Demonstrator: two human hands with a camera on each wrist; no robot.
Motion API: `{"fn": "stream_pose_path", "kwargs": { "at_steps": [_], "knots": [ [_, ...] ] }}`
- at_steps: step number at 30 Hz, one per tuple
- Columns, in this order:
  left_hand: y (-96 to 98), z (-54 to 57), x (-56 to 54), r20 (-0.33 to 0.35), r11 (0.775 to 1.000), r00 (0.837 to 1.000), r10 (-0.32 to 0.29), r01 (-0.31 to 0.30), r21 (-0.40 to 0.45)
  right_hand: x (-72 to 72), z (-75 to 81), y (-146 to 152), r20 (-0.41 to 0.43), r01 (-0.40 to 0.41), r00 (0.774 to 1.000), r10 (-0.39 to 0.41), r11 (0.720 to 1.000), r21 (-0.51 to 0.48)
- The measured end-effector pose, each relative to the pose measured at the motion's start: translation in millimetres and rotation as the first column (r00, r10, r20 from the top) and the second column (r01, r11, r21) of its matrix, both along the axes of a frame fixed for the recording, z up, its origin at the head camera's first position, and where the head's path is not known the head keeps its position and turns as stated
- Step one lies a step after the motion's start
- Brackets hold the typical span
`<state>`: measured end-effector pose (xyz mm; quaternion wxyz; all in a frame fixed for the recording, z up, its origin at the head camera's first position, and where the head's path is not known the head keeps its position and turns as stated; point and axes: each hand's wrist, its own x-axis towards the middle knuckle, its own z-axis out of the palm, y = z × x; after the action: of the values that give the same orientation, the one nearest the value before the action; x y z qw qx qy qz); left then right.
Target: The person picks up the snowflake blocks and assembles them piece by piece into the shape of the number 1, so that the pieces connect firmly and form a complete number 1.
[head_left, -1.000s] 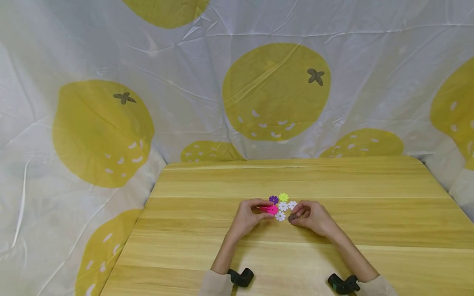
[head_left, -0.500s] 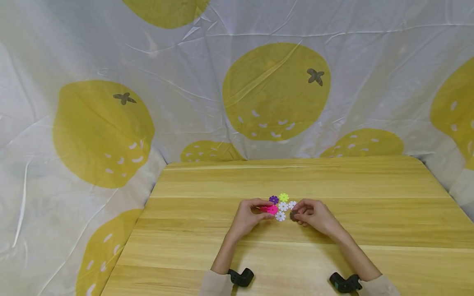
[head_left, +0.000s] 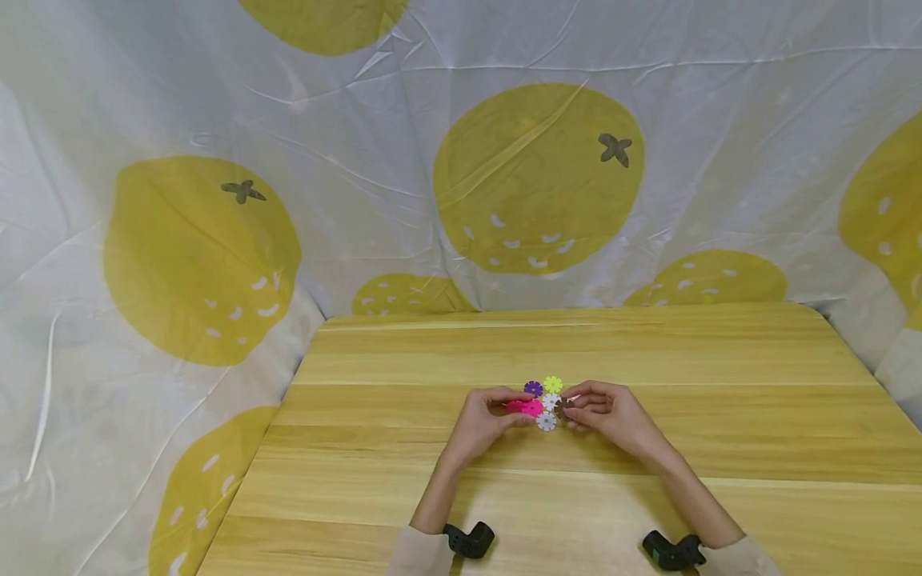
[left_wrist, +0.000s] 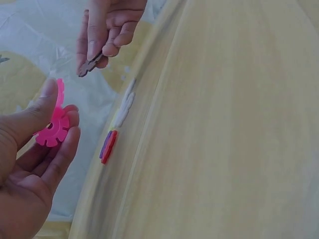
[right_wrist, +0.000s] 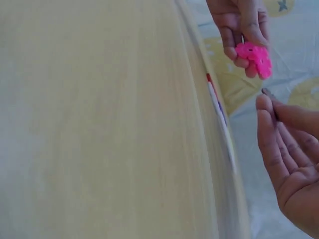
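Note:
My left hand (head_left: 484,422) pinches pink notched flower-shaped plastic discs (left_wrist: 54,127), two of them joined at an angle, between thumb and fingers. In the right wrist view the joined pink pieces (right_wrist: 255,56) show from the other side. My right hand (head_left: 608,412) pinches a brown notched disc (left_wrist: 89,65) by its edge, held apart from the pink pieces in the left wrist view. On the table beyond and between the hands lie a purple disc (head_left: 533,389), a yellow disc (head_left: 553,385) and white discs (head_left: 546,421). A red disc (left_wrist: 108,148) lies there too.
The wooden table (head_left: 403,352) spreads around both hands. Behind it hangs a pale cloth (head_left: 374,176) with yellow fruit prints. Black wrist devices (head_left: 471,541) sit at both sleeves.
My right hand has moved slightly away from me and turned the brown disc, which now comes in front of the rightmost white disc in the head view. My left hand stays almost still.

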<state>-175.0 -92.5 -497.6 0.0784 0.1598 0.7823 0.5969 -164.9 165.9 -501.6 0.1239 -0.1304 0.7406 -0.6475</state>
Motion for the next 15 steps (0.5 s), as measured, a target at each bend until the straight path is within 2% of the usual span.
{"fn": "stream_pose_path", "kwargs": {
  "at_steps": [7, 15],
  "knots": [
    [0.6, 2.1, 0.6, 0.019, 0.999, 0.999, -0.031, 0.031, 0.011, 2.9, 3.0, -7, -0.047, 0.013, 0.999, -0.014, 1.000, -0.027],
    [0.5, 2.5, 0.8, 0.031, 0.999, 0.999, -0.039, 0.038, 0.026, 5.5, 5.0, -12, -0.065, 0.036, 0.997, -0.035, 0.999, 0.005]
  ]
}}
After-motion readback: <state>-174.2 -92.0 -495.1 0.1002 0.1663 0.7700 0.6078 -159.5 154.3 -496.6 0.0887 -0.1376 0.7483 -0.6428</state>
